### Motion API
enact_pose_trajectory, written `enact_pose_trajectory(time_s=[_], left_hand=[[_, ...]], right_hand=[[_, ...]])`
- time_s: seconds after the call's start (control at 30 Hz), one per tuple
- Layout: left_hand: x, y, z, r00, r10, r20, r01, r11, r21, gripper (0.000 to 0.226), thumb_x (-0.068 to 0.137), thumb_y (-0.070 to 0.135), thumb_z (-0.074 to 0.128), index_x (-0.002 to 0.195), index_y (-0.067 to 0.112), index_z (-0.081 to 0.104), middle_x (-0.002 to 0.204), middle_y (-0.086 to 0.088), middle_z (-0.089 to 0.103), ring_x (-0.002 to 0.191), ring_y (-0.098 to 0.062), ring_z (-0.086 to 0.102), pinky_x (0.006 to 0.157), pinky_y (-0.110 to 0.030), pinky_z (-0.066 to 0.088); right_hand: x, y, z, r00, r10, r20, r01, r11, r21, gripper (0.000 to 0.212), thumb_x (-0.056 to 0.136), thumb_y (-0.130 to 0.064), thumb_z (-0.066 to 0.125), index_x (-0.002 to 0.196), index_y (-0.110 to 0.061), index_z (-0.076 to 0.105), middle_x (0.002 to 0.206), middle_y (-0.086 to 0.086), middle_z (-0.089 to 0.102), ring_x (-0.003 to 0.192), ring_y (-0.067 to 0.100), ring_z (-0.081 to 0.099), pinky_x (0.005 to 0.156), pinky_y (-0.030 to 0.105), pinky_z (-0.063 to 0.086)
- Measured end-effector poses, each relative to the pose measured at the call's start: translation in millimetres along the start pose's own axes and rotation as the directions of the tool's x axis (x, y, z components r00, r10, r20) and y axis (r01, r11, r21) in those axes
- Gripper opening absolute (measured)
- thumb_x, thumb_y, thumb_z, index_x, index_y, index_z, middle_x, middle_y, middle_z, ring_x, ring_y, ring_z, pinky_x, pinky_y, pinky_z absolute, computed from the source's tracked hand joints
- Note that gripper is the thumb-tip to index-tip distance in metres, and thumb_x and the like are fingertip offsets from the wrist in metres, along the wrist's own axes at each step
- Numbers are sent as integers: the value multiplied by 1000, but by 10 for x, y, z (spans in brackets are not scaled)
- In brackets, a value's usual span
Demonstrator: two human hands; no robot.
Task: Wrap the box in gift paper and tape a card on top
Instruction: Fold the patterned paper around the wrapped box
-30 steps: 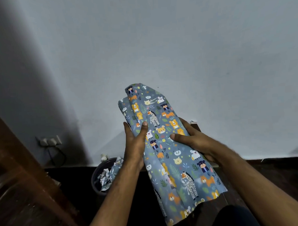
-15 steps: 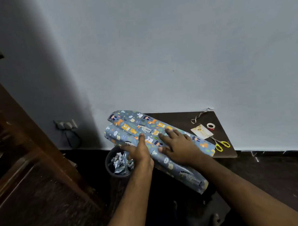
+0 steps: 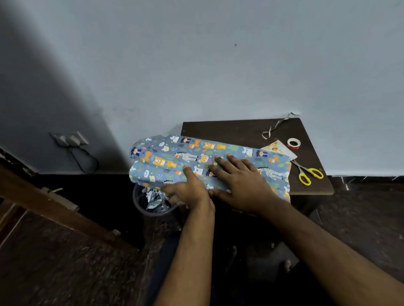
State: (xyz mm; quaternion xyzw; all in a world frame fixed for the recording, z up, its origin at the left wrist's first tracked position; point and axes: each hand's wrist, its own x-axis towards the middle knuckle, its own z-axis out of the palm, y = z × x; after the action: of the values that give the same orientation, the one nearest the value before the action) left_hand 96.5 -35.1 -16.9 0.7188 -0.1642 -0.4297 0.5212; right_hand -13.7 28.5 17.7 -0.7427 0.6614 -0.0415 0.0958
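Head view: gift paper [image 3: 221, 156] now lowered onto desk [image 3: 241, 131].
Right hand [image 3: 241, 181] flat, fingers spread; left hand [image 3: 186, 190] grips the near edge.

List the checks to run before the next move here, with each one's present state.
1. Gift paper down on the table: ok, though its left end overhangs the edge above the bin.
2. Right hand flat on the paper: ok.
3. Left hand grips the near edge: ok.
4. Box in view: not ok, none visible.
5. Tape roll and scissors on the table: ok.
6. Card free: not ok, the paper overlaps it.
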Motion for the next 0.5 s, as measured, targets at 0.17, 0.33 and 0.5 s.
enact_pose_trajectory(time_s=[0.17,0.33,0.5], left_hand=[[-12,107,-86,941,290,173,-335,872,358,111,90,38,75,160,1,-3,163,-26,0,149,-44,15,118,-48,28],[76,265,-397,693,506,514,-720,517,463,99,74,49,86,157,30,34,168,-14,-10,155,-33,-4,120,-56,21],[283,501,-585,793,423,439,-610,553,568,143,54,57,94,163,29,4,161,-12,26,143,-36,25,110,-50,29]], right_hand=[[93,124,-60,1000,-1,-27,2,999,35,91,81,-84,12,159,-40,24,168,-12,17,156,18,14,123,42,15],[152,248,-201,1000,-18,-4,19,988,151,81,91,-65,55,158,-26,31,167,-7,24,150,19,27,120,40,27],[146,233,-151,999,-21,-27,25,986,162,79,91,-62,58,157,-25,34,165,-4,27,149,21,30,120,41,27]])
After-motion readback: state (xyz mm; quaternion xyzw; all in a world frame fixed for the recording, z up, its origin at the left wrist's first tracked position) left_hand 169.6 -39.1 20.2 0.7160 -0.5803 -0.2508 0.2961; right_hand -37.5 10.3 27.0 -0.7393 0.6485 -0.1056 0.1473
